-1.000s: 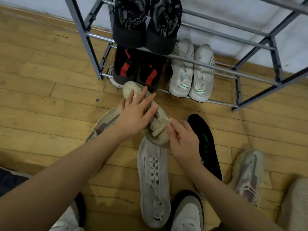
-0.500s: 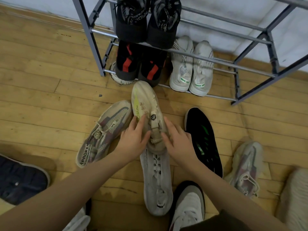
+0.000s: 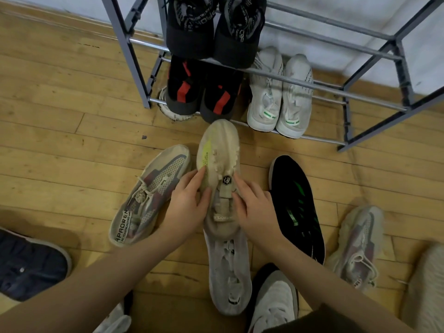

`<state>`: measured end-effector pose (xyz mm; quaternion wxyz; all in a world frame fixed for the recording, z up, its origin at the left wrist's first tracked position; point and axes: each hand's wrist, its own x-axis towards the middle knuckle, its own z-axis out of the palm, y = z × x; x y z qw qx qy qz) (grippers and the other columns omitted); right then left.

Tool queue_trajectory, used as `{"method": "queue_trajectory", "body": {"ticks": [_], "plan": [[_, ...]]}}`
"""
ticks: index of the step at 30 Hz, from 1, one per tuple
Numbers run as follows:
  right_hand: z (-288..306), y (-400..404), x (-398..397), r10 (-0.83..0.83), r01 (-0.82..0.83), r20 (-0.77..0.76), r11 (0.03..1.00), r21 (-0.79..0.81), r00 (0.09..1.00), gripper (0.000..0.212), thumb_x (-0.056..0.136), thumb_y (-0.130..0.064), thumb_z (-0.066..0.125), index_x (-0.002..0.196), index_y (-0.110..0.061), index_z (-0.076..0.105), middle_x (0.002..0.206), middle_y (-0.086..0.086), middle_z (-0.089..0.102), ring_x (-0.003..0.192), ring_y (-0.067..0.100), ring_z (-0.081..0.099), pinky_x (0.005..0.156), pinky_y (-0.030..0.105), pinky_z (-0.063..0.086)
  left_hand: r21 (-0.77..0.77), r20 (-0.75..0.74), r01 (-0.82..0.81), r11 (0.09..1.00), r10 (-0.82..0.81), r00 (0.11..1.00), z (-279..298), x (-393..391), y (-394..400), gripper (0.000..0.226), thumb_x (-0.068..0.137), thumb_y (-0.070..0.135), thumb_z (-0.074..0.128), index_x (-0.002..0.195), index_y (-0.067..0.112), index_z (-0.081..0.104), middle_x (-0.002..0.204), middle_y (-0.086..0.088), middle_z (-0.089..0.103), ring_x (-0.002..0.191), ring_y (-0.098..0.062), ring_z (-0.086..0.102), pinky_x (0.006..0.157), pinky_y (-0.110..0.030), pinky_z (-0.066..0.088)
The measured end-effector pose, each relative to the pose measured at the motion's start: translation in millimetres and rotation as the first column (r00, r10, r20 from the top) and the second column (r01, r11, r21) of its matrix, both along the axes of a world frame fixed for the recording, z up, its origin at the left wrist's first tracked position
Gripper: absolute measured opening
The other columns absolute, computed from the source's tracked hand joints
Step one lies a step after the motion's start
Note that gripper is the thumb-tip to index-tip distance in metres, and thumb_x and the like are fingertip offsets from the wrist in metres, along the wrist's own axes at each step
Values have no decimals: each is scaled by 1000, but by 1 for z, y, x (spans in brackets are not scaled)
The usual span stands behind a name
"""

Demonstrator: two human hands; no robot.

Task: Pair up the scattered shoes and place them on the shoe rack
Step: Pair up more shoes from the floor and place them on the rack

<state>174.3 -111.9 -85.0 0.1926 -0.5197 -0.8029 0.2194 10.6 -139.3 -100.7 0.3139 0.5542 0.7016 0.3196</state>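
A beige knit shoe (image 3: pixel 219 150) with a yellow side stripe lies upright on the wooden floor, toe toward the grey metal shoe rack (image 3: pixel 125 56). My left hand (image 3: pixel 189 205) grips its left side and my right hand (image 3: pixel 254 207) grips its right side at the collar. On the rack stand a black pair (image 3: pixel 213 27) on the upper bars, and a black-and-red pair (image 3: pixel 204 92) and a white pair (image 3: pixel 281 97) on the lower bars. Scattered around are a beige mesh shoe (image 3: pixel 149 195), a light grey shoe (image 3: pixel 229 272), a black shoe with green marks (image 3: pixel 296 207) and a beige-pink shoe (image 3: pixel 358 246).
A dark navy shoe (image 3: pixel 28 263) lies at the left edge. A white shoe with a black sole (image 3: pixel 276 301) sits at the bottom centre, and a pale fuzzy shoe (image 3: pixel 425 289) at the far right. The rack's right half shows bare bars (image 3: pixel 348 92).
The beige shoe was turned upright and set down on the floor, toe toward the rack. My left hand slid from its top to its left side; my right hand shifted to its right side.
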Motion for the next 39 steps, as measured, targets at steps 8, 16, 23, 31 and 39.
{"method": "queue_trajectory", "body": {"ticks": [8,16,23,31,39], "plan": [[-7,-13,3,29,31,310,982,-187,950,46,97,-39,32,142,-27,31,129,-2,51,114,20,50,93,42,32,-186,-503,207,960,-274,820,0,-1,-13,45,93,40,42,134,22,45,142,-5,43,126,-30,39,100,-45,30],[34,10,23,-25,46,337,998,-52,941,34,97,-33,38,121,-16,53,122,6,52,106,29,51,87,41,36,-40,-518,301,953,-277,809,41,7,11,36,92,29,49,124,13,57,142,-9,45,131,-32,37,104,-50,26],[60,19,75,-308,313,146,950,-11,940,33,96,-28,44,123,-13,54,119,4,57,105,24,55,91,44,42,89,-477,391,916,-306,824,74,62,53,37,94,30,44,128,19,52,146,-2,39,134,-23,31,103,-38,15],[46,10,180,-558,556,121,829,55,821,31,96,-24,47,121,-10,58,114,10,60,98,28,58,82,41,46,52,-460,660,749,-569,682,80,169,96,36,93,26,47,128,18,53,145,-6,40,130,-28,35,101,-41,24],[8,-24,299,-848,856,139,518,14,511,38,94,-31,47,129,-17,50,125,8,52,111,28,51,92,47,44,6,-354,863,505,-806,474,48,317,109,37,95,25,42,131,19,48,145,-8,38,130,-26,32,102,-37,22]]}}
